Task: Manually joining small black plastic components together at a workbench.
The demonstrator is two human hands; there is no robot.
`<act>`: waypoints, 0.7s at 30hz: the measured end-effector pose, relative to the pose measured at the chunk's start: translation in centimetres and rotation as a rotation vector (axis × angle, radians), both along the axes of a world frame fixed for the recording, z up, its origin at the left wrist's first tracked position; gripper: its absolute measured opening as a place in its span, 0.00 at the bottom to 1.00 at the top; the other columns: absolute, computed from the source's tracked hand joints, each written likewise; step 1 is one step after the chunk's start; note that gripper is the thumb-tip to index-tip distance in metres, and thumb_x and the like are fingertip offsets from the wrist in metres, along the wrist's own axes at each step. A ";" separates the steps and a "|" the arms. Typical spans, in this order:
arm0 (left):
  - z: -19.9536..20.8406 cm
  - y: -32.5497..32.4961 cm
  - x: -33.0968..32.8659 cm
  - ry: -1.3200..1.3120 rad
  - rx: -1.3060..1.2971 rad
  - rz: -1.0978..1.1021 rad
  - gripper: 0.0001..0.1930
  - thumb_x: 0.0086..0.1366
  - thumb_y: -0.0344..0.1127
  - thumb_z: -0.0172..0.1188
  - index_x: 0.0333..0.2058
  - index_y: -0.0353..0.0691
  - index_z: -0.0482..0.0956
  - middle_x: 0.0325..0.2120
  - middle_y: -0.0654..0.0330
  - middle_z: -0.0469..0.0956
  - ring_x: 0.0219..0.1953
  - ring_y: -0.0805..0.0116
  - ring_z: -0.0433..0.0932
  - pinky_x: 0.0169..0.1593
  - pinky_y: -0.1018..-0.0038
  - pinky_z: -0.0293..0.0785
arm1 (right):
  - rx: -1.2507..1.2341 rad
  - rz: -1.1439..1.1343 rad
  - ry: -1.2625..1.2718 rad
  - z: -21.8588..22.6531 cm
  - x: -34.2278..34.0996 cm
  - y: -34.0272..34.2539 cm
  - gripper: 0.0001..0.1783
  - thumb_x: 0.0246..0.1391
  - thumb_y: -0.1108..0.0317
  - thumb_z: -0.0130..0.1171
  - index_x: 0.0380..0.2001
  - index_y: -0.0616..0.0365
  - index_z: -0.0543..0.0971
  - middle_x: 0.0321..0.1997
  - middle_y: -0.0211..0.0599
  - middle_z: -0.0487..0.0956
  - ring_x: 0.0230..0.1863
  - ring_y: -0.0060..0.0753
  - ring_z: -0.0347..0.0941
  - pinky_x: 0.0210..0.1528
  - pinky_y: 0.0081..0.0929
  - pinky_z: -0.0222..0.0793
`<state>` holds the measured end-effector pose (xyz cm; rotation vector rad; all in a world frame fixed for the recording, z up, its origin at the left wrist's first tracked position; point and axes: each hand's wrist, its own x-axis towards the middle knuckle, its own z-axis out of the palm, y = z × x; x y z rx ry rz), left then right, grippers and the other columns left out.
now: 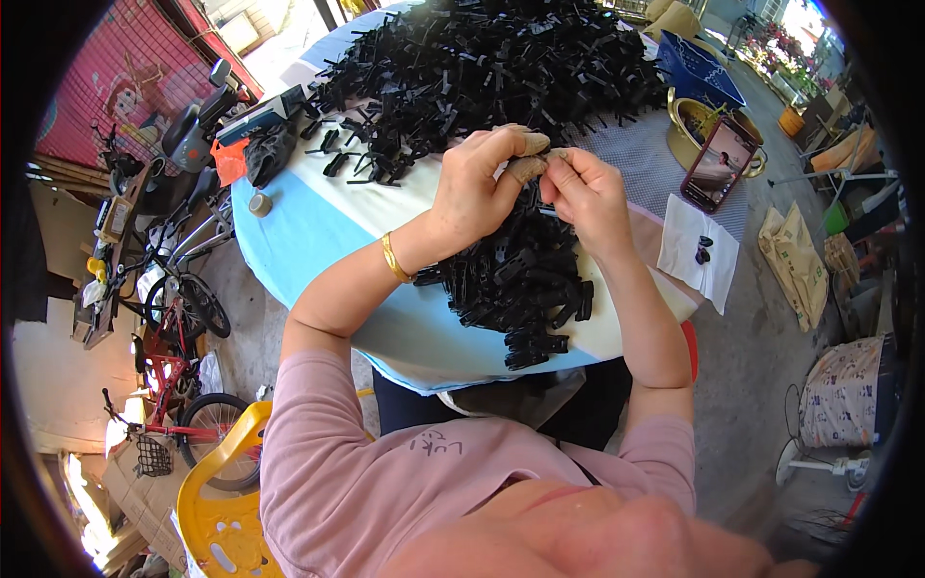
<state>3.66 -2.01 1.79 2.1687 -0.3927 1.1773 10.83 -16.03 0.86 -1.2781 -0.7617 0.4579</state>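
Note:
My left hand (479, 183), with worn tan coverings on its thumb and fingertip, is closed in a pinch. Its fingertips meet those of my right hand (590, 197), also pinched. Whatever sits between them is small and mostly hidden; I cannot make it out. Both hands are over the round table, between two heaps. Beyond them spreads a large pile of black plastic parts (482, 77), many with thin straight strips. Below the hands and closer to me lies a smaller heap of black clip-like parts (520, 275).
A striped cloth (289, 236) covers the table. At its right stand a phone (720, 166), a gold-coloured pot (686, 130), a blue basket (699, 72) and white paper (689, 252) with small dark pieces. A tape roll (259, 204) sits at left. A yellow chair (207, 491) is beside me.

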 end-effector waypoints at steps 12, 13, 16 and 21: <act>2.0 1.0 -0.1 0.537 -1.251 -0.771 0.16 0.67 0.33 0.40 0.52 0.34 0.60 0.43 0.48 0.70 0.43 0.61 0.75 0.44 0.73 0.75 | 0.127 -0.267 -0.633 0.4 1.1 -0.9 0.07 0.44 0.76 0.62 0.29 0.64 0.76 0.28 0.27 0.75 0.25 0.10 0.66 0.26 0.09 0.61; 1.9 1.0 -0.1 0.584 -1.275 -0.785 0.16 0.67 0.33 0.41 0.51 0.33 0.61 0.42 0.48 0.70 0.43 0.60 0.75 0.45 0.72 0.75 | 0.127 -0.269 -0.635 0.5 1.0 -0.8 0.07 0.44 0.76 0.62 0.29 0.64 0.76 0.28 0.27 0.75 0.25 0.10 0.66 0.26 0.09 0.61; 1.5 1.1 0.0 0.671 -1.261 -0.761 0.19 0.67 0.34 0.40 0.54 0.30 0.57 0.44 0.46 0.68 0.44 0.61 0.74 0.47 0.72 0.74 | 0.287 -0.243 -0.735 1.0 0.5 -0.6 0.07 0.43 0.76 0.63 0.27 0.65 0.76 0.26 0.27 0.74 0.22 0.10 0.64 0.24 0.10 0.58; 1.4 1.1 0.0 0.603 -1.352 -0.862 0.18 0.66 0.32 0.42 0.52 0.31 0.61 0.43 0.50 0.70 0.40 0.64 0.75 0.44 0.73 0.76 | 0.208 -0.201 -0.712 1.4 0.2 -1.5 0.07 0.43 0.78 0.62 0.29 0.65 0.76 0.26 0.29 0.76 0.26 0.14 0.69 0.27 0.11 0.64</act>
